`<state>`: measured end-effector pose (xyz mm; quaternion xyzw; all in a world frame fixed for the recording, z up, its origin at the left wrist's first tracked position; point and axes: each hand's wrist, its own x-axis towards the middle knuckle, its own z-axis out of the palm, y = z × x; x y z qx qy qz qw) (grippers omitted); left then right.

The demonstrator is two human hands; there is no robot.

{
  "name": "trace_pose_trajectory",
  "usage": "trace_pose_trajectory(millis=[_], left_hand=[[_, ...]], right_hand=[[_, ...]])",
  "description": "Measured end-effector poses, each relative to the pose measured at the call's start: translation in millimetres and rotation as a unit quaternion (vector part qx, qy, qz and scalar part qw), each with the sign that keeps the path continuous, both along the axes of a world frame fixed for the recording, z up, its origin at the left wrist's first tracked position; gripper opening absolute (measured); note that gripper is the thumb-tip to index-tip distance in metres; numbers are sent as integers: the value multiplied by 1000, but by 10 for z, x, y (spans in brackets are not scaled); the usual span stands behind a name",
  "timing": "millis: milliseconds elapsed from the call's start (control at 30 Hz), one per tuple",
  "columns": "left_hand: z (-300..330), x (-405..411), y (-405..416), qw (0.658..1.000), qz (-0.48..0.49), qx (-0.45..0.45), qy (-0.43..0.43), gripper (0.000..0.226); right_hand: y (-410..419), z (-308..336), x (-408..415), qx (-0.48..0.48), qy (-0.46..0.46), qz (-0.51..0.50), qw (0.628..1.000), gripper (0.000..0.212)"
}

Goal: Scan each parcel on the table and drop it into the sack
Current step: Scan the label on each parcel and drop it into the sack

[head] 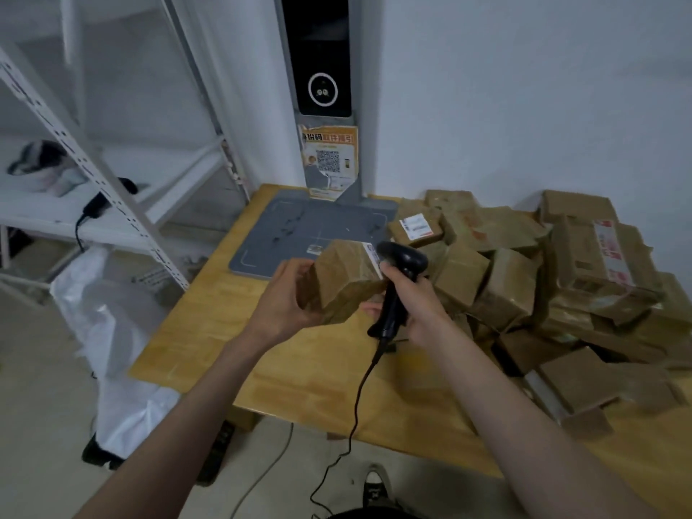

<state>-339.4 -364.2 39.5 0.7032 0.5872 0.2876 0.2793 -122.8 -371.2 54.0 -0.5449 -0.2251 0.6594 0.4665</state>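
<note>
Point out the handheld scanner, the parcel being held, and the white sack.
handheld scanner (402,261): head view, on its black head.
parcel (339,279): head view, brown taped face.
white sack (112,324): head view, crumpled side.

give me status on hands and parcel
Left hand grips parcel; right hand grips scanner, head at parcel's label. Sack left of table, nothing in the way.
</note>
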Motion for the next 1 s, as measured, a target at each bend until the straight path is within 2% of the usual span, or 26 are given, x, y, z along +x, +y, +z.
trace_pose_trajectory(millis=[200,267,367,467,633,733,800,900,1000], left_hand=[[-52,233,310,995,33,67,69,85],[-65,302,404,995,45,47,70,89],[-61,371,520,999,37,-17,33,95],[-1,422,566,998,23,-59,-9,96],[118,555,608,984,21,-148,-100,53],[137,650,653,978,56,-156,-129,62],[153,715,673,980,68,-150,-108,61],[139,755,726,988,76,-123,-55,82],[122,730,780,989,80,-117,-32,93]], right_hand=[[302,-93,216,25,79,19,996,49],[367,-145,271,40,78,31,996,54],[437,-204,320,55,76,33,995,40],[482,-273,351,60,73,28,995,38],[468,-349,412,83,14,35,996,36],[434,-383,363,112,-26,33,993,44],[405,-400,321,120,-51,32,991,42],[360,-424,281,123,-74,34,989,31],[340,-448,265,120,-81,30,989,26]])
